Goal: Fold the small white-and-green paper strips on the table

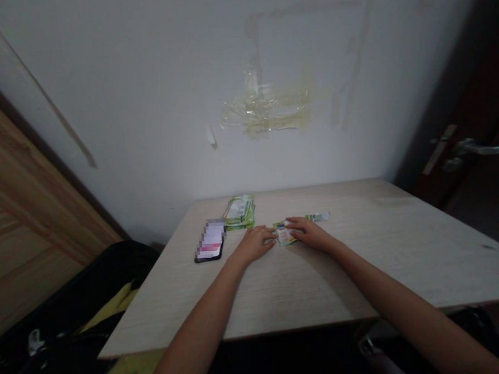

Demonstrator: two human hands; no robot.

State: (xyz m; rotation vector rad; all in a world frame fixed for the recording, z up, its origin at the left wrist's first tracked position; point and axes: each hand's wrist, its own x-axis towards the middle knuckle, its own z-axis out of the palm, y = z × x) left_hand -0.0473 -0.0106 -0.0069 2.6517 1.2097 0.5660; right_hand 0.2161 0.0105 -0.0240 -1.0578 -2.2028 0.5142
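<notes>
A small green-and-white printed packet (284, 236) lies on the table between my two hands. My left hand (258, 242) has its fingers and thumb closed at the packet's left edge. From the other side, my right hand (310, 234) bends its fingers over the packet's right part, covering some of it. Just behind my left hand is a stack of similar flat green packets (239, 211). Beyond my right hand lies a narrow green-and-white strip or packet (318, 217), partly hidden by that hand.
A phone (210, 242) with a lit screen lies left of my left hand on the pale wooden table (280, 297). A wall with yellowed tape (270, 110) rises behind the table. Dark bags (74, 352) sit at lower left; a door handle (481, 148) is at right.
</notes>
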